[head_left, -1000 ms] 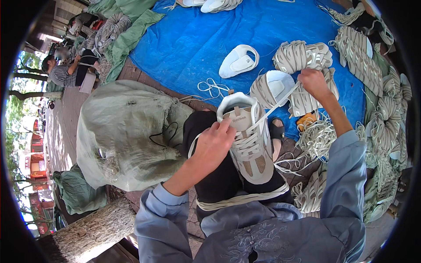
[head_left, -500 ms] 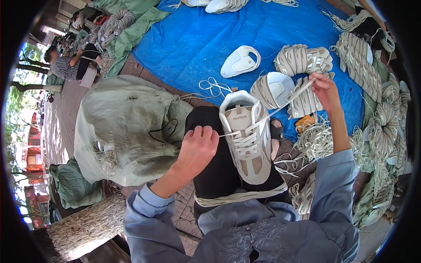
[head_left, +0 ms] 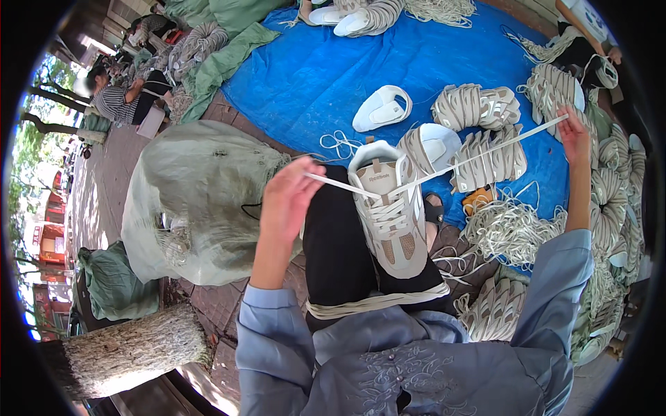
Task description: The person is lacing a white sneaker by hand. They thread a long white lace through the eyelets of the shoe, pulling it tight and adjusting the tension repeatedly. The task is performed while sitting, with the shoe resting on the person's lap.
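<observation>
A beige and white sneaker (head_left: 397, 220) rests across my black-trousered legs, its toe toward me. White lace crosses its lower eyelets. From the upper part of the lacing, two free ends spread outward in a V. My left hand (head_left: 286, 197) pinches the shorter end of the shoelace (head_left: 485, 152), up and left of the shoe. Well out to the right, my right hand (head_left: 574, 137) pinches the longer stretch, pulled straight. A bundle of pale laces (head_left: 378, 301) lies across my thighs.
A blue tarp (head_left: 312, 76) spreads ahead, with several stacked shoe uppers (head_left: 489, 159) and a heap of white laces (head_left: 510, 225) on it. A bulging whitish sack (head_left: 201, 201) stands left, near a tree trunk (head_left: 146, 347). Other people sit at far left and upper right.
Both hands have moved apart and upward, the left up and leftward, the right farther right. The lace between the shoe and my right hand is longer.
</observation>
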Demonstrator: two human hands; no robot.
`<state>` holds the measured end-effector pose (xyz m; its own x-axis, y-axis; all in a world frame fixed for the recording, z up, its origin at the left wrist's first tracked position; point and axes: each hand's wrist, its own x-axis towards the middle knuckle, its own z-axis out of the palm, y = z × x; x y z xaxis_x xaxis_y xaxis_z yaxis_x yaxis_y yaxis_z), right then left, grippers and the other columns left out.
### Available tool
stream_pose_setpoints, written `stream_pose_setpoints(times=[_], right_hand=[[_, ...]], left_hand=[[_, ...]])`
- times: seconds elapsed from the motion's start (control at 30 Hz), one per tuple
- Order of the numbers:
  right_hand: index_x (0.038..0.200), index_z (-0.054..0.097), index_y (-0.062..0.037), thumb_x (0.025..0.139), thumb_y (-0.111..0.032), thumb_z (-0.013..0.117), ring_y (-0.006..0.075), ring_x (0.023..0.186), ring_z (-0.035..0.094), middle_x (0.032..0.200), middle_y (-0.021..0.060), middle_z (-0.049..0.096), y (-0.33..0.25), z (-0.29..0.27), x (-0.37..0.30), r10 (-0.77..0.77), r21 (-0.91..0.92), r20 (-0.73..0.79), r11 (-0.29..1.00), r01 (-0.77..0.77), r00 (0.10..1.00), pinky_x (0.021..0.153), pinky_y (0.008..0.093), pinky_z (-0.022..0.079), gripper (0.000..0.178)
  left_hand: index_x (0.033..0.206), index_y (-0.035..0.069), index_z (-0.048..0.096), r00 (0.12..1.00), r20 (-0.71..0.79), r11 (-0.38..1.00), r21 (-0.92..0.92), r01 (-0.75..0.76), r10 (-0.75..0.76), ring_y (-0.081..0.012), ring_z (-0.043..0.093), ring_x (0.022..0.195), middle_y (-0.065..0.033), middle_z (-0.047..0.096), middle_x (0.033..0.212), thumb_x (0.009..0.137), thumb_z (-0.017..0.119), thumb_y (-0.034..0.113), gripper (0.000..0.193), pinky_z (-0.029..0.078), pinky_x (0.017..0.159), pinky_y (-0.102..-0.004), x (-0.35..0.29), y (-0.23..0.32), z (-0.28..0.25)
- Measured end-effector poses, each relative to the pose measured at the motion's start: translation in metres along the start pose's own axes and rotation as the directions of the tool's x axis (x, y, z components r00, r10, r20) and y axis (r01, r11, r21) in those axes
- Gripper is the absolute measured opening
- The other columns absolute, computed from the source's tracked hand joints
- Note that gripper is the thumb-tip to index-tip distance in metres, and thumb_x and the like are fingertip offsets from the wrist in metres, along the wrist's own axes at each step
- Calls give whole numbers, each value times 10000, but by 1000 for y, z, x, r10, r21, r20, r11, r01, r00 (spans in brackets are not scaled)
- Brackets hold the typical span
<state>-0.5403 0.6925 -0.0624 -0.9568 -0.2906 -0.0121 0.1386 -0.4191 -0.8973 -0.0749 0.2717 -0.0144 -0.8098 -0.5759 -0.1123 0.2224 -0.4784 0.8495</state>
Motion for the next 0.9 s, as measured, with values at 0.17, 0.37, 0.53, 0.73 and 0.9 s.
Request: stream_pose_setpoints(times=[0.17, 0.37, 0.53, 0.73, 0.9], right_hand=[[1142, 493, 34, 836, -116, 537, 190, 1040, 537, 1097, 111, 568, -53, -94, 33, -59, -120, -35, 991, 54, 998, 904, 277, 400, 343], [1110, 516, 33, 842, -128, 534, 201, 1016, 556, 1064, 109, 588, -62, -169, 62, -50, -207, -289, 978, -12, 956, 883, 274, 420, 313], [1050, 555, 30, 831, -121, 560, 206, 988, 571, 1020, 120, 604, -46, -230, 84, -5, -151, -416, 986, -64, 909, 865, 284, 437, 265], [1091, 524, 37, 833, -99, 549, 222, 954, 576, 983, 132, 606, -40, -222, 85, -16, -200, -408, 977, -72, 913, 867, 305, 449, 292], [1216, 377, 66, 839, -117, 483, 159, 720, 569, 899, 127, 605, 38, 0, 21, 25, -472, 88, 881, 20, 996, 706, 262, 459, 433]], left_hand=[[1032, -64, 515, 846, -473, 950, -56, -308, 247, -231, 554, 895, -118, 575, 891, 816, 569, 55, 253, 456, 875, -367, 6, 73, -121], [999, -101, 514, 698, -623, 933, 185, -308, 354, -261, 561, 852, -136, 558, 860, 839, 524, 34, 210, 485, 828, -368, -19, 166, -320], [952, -116, 509, 474, -783, 913, 309, -267, 404, -285, 568, 807, -142, 537, 815, 843, 467, -8, 159, 508, 781, -365, -38, 185, -401], [921, -133, 488, 379, -815, 894, 350, -281, 438, -307, 569, 801, -160, 544, 855, 830, 471, -18, 148, 511, 779, -380, -39, 177, -391], [981, -73, 514, 860, -439, 900, 433, -53, 262, -214, 609, 757, -150, 613, 840, 824, 519, 66, 209, 513, 688, -283, 7, 99, -225]])
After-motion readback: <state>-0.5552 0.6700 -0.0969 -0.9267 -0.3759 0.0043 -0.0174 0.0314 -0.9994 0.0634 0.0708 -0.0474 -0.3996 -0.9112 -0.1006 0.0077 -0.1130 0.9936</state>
